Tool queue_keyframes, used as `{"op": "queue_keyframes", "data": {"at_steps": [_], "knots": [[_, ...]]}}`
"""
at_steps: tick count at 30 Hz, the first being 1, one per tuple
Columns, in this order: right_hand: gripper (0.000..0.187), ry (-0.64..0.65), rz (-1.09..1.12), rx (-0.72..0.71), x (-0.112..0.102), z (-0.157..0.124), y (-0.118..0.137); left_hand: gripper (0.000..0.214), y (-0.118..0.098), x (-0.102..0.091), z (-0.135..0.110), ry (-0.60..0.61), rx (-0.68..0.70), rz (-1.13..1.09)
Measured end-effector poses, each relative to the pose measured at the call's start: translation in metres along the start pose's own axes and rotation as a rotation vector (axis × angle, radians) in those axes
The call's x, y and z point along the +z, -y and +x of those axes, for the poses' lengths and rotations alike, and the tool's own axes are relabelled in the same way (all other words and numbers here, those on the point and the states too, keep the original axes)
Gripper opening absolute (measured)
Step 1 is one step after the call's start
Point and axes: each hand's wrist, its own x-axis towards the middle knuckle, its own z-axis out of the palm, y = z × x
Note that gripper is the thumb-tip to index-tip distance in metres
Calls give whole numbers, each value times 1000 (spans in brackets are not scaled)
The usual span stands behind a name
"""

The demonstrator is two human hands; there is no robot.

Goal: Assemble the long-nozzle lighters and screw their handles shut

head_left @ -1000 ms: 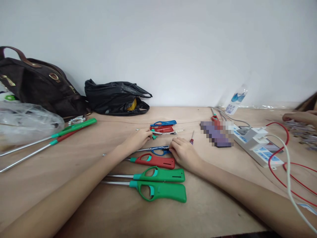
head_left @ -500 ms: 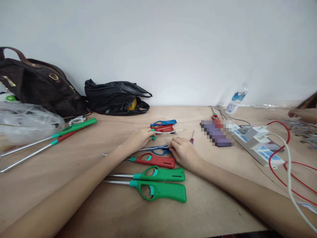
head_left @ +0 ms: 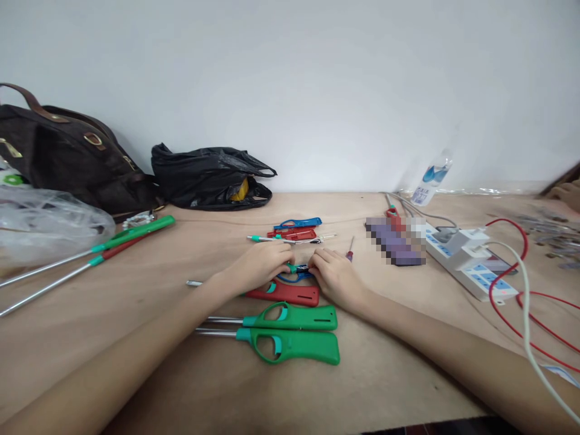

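Note:
My left hand (head_left: 263, 263) and my right hand (head_left: 333, 275) meet over a blue lighter shell (head_left: 294, 276) with a small teal part at its top, and both hold it against the wooden table (head_left: 181, 374). Just below lies a red long-nosed lighter (head_left: 290, 294). Two green long-nosed lighters (head_left: 294, 316) (head_left: 294, 347) lie nearer to me. Beyond my hands sit open red and blue lighter halves (head_left: 296, 229) and a thin metal tube with a teal tip (head_left: 267, 239).
A small red screwdriver (head_left: 350, 249) lies right of my hands. Power strips (head_left: 471, 266) with red and white cables sit at right, a water bottle (head_left: 430, 179) behind. A brown bag (head_left: 67, 151), black plastic bag (head_left: 211, 179), clear bag (head_left: 45, 223) and two long lighters (head_left: 113, 244) are at left. Another person's hand (head_left: 568, 194) shows far right.
My left hand has moved from the parts behind down to the blue shell, bringing a small teal part. It now meets my right hand there. The other person's hand has drawn back to the right.

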Motion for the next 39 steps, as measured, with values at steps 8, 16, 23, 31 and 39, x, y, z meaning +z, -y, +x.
{"op": "queue_keyframes", "data": {"at_steps": [8, 16, 23, 31, 39], "knots": [[12, 1, 41, 34, 1, 0, 0, 7, -1, 2, -2, 8, 18, -20], [13, 3, 75, 51, 2, 0, 0, 8, -3, 6, 0, 36, -16, -106], [12, 4, 170, 82, 3, -1, -1, 5, -2, 17, 0, 11, -25, -116], [14, 17, 313, 134, 1, 1, -1, 8, 0, 21, -1, -69, 93, 22], [14, 13, 373, 160, 0, 2, -2, 9, 1, 24, -2, -151, 143, 79]]}}
